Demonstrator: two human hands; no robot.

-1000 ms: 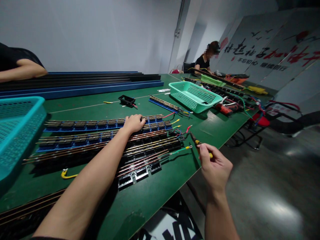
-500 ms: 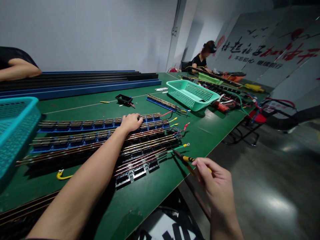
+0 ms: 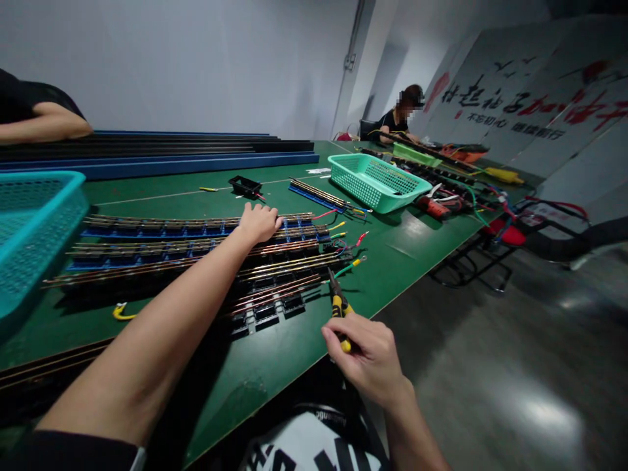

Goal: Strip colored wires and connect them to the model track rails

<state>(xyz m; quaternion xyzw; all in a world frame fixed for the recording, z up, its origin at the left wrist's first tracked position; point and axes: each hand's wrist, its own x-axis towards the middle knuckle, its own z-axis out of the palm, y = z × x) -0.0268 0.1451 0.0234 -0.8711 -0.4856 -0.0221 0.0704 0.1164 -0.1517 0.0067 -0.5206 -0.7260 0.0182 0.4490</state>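
My right hand (image 3: 366, 350) is closed round yellow-and-black long-nosed pliers (image 3: 338, 304). Their jaws point away from me, by the rod ends and a green wire with a yellow-sleeved ring terminal (image 3: 354, 263). My left hand (image 3: 260, 224) is curled over a blue strip with metal rods (image 3: 216, 226); its fingertips are hidden behind it. Nearer to me lie black strips carrying copper-coloured rods (image 3: 287, 288). Red, yellow and green wires (image 3: 338, 229) stick out at their right ends.
Turquoise baskets stand at left (image 3: 36, 222) and further back (image 3: 373, 186). Beyond the strips are a black tray (image 3: 245, 186) and a short rod strip (image 3: 316, 195). Long blue rails (image 3: 206, 162) lie along the back. Two people sit at the table (image 3: 407, 245).
My right hand has moved left with the pliers, and their jaws have swung to point more directly away from me. My left hand stays on the strip. The view has shifted slightly.
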